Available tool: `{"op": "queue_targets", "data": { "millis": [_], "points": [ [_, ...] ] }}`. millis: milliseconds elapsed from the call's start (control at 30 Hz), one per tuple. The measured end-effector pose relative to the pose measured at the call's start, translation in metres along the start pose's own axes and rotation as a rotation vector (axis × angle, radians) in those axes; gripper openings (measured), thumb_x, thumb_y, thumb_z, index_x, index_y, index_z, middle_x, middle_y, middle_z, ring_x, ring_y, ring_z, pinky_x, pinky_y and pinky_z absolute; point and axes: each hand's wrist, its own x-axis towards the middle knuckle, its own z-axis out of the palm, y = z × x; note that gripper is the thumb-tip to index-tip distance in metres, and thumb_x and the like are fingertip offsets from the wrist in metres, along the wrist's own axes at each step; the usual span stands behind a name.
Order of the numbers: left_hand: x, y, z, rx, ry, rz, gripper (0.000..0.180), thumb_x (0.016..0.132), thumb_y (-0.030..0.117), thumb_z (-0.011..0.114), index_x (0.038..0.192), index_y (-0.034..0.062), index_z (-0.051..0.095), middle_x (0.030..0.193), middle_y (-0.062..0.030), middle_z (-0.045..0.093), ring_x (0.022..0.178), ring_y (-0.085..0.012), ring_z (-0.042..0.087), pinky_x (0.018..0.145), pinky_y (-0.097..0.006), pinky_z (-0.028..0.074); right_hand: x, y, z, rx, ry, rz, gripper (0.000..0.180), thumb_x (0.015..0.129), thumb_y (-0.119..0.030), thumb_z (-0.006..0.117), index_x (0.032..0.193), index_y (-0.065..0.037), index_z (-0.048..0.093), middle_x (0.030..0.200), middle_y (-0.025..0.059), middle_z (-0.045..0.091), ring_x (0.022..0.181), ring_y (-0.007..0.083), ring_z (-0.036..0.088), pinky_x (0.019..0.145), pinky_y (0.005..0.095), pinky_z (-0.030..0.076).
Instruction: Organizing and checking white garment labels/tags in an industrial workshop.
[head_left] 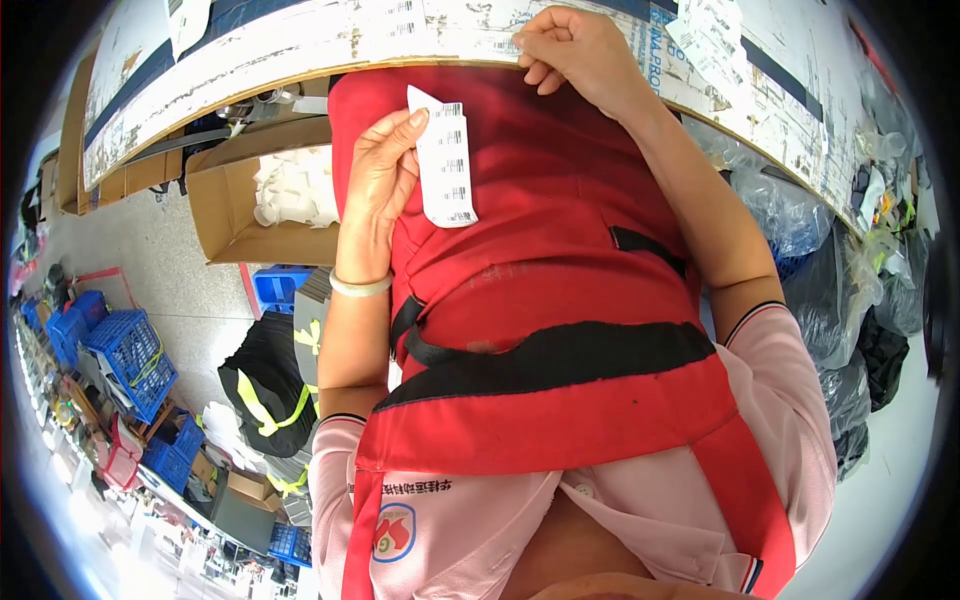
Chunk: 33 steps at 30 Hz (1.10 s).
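The bench is across the top; its edge could give, I think, a steady rest for the right wrist. Below it is the red apron, a good background for checking by eye. The right hand is at the bench edge, with fingers curled; whether it pinches something small, I cannot tell. The left hand grasps the white strip near its upper left side, in front of the apron and apart from the bench. This grip should be light, because thin paper may crease, and the thumb should not cover the barcodes.
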Motion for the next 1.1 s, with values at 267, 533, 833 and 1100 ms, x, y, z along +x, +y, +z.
{"op": "queue_targets", "data": {
  "millis": [267, 533, 833, 1100],
  "points": [
    [0.0, 0.0, 0.001, 0.0, 0.016, 0.004, 0.017, 0.088, 0.006, 0.063, 0.099, -0.0061, 0.064, 0.092, -0.015, 0.069, 0.082, -0.0193, 0.068, 0.075, -0.029, 0.056, 0.001, -0.006, 0.001, -0.04, 0.006, 0.038, 0.015, 0.089, -0.008, 0.058, 0.088, 0.007, 0.058, 0.074, 0.0117, 0.063, 0.057, 0.0158, 0.062, 0.047, 0.0253, 0.052],
    [-0.001, -0.001, -0.001, -0.001, 0.006, -0.005, 0.015, 0.088, 0.006, 0.063, 0.098, -0.0057, 0.065, 0.091, -0.0145, 0.069, 0.082, -0.019, 0.068, 0.074, -0.029, 0.056, -0.001, -0.009, 0.003, -0.05, 0.013, 0.053, 0.014, 0.089, -0.008, 0.058, 0.088, 0.007, 0.058, 0.074, 0.0114, 0.063, 0.056, 0.016, 0.062, 0.047, 0.0251, 0.051],
    [-0.001, 0.001, 0.002, 0.006, -0.003, -0.004, 0.016, 0.088, 0.006, 0.063, 0.099, -0.0057, 0.065, 0.091, -0.0145, 0.069, 0.081, -0.0191, 0.068, 0.074, -0.029, 0.056, -0.003, -0.017, 0.008, -0.129, 0.044, 0.035, 0.015, 0.087, -0.009, 0.059, 0.084, 0.006, 0.058, 0.069, 0.0105, 0.061, 0.053, 0.0157, 0.061, 0.046, 0.0258, 0.051],
    [-0.001, 0.0, -0.002, 0.01, 0.012, -0.005, 0.017, 0.088, 0.006, 0.064, 0.1, -0.0066, 0.064, 0.093, -0.0149, 0.069, 0.082, -0.0193, 0.068, 0.074, -0.029, 0.056, -0.002, -0.015, 0.006, -0.101, 0.008, 0.0, 0.016, 0.089, -0.009, 0.058, 0.086, 0.007, 0.059, 0.069, 0.0106, 0.061, 0.051, 0.0143, 0.06, 0.043, 0.0248, 0.049]
  ]
}}
